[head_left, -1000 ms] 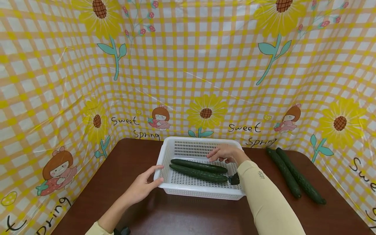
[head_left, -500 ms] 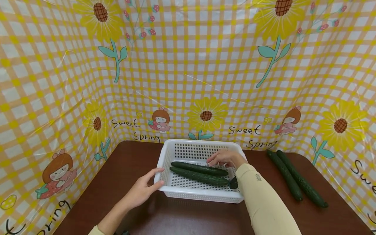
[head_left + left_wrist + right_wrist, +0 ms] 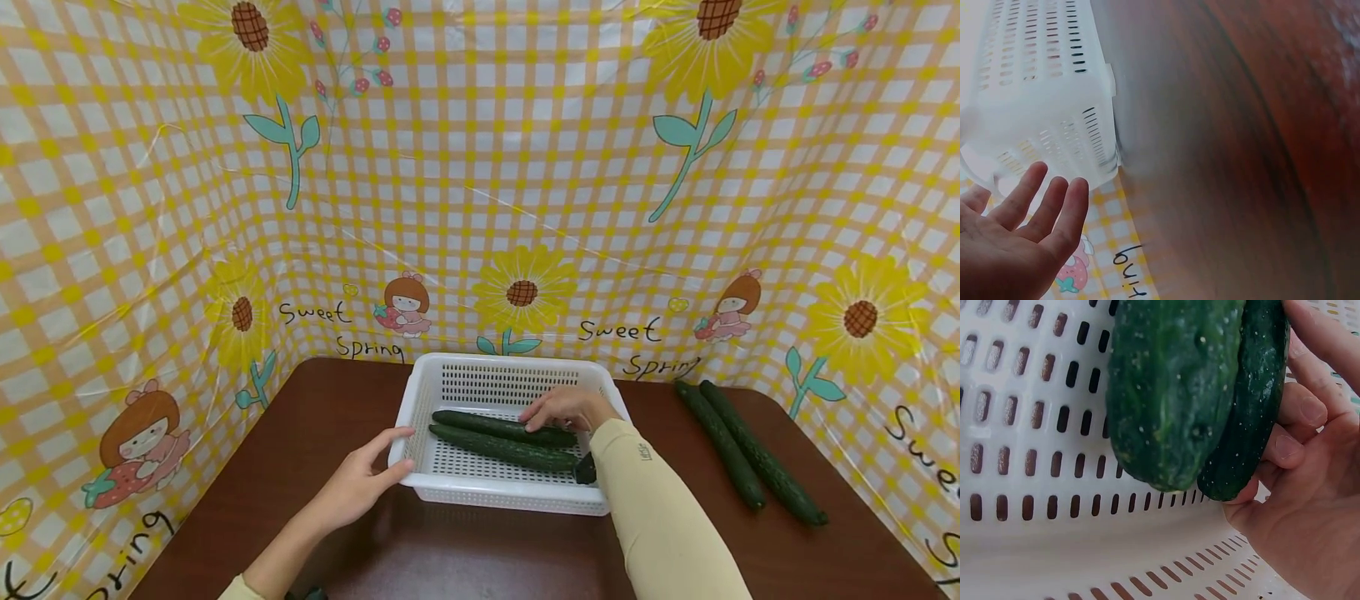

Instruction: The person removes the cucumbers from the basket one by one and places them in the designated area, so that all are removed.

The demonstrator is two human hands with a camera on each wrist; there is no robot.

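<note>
A white slotted plastic basket [image 3: 510, 493] stands on the table with two dark green cucumbers lying side by side in it. My left hand [image 3: 356, 483] is at the basket's left rim, thumb and fingers spread. In the left wrist view its fingers [image 3: 1063, 215] extend fairly straight beside the basket wall. My right hand [image 3: 566, 408] reaches inside and grips the far cucumber [image 3: 468, 423] toward its right end. Curled fingers [image 3: 1300, 406] lie against that cucumber's side in the right wrist view. The near cucumber [image 3: 1172, 394] lies just beside it, untouched.
Two more cucumbers, one left [image 3: 723, 450] and one right [image 3: 765, 458], lie close together on the dark brown table [image 3: 480, 554], right of the basket. A yellow checked cloth [image 3: 480, 183] with sunflowers walls off the back and sides.
My right hand has come down from above the basket floor onto the far cucumber, its fingers closing in on it. My left hand keeps its place at the rim.
</note>
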